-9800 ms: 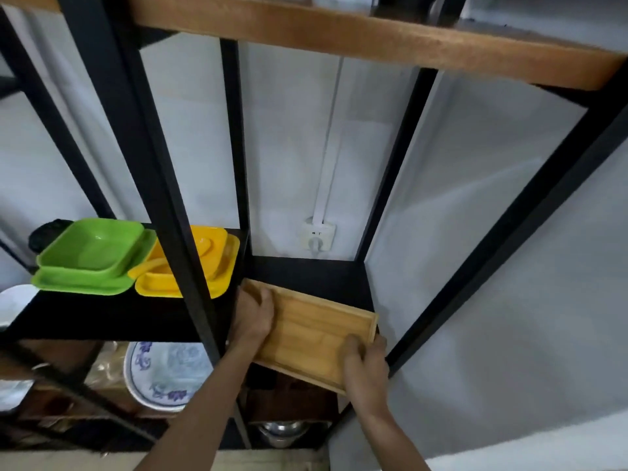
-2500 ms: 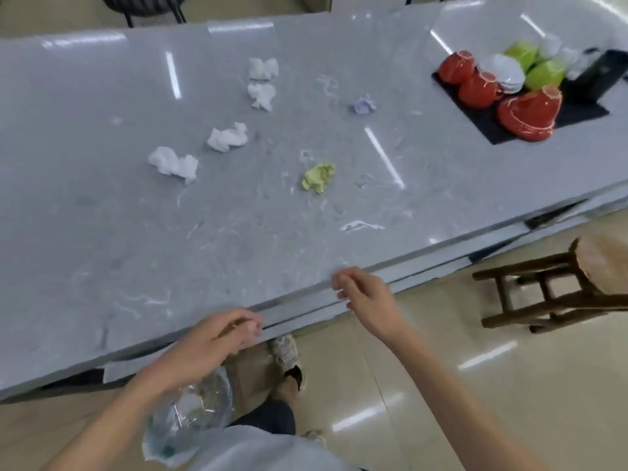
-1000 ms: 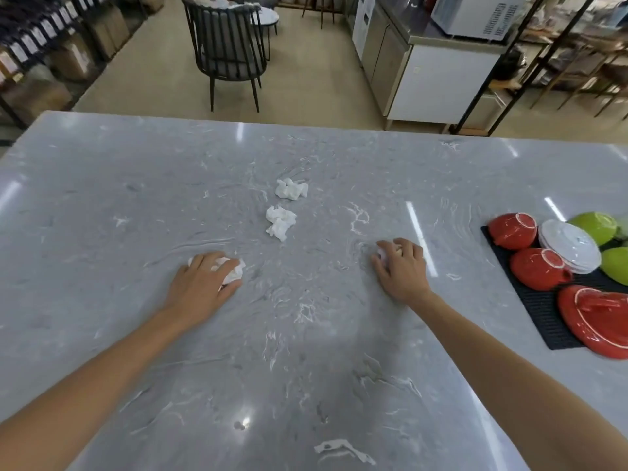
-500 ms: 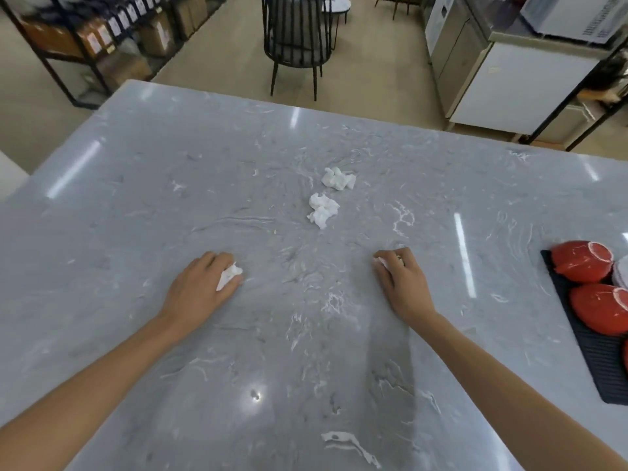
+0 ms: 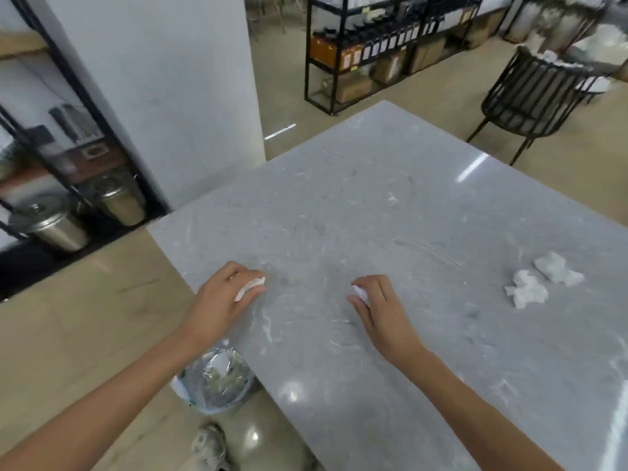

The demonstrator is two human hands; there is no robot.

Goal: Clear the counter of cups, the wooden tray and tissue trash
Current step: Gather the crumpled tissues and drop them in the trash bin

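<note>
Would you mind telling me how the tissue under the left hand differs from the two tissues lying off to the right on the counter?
The tissue in the left hand is gripped by the left hand and mostly hidden; the two loose tissues lie untouched and fully in view. The held one sits near the counter edge, above the bin on the floor; the loose pair lie farther in. All are white and crumpled.
</note>
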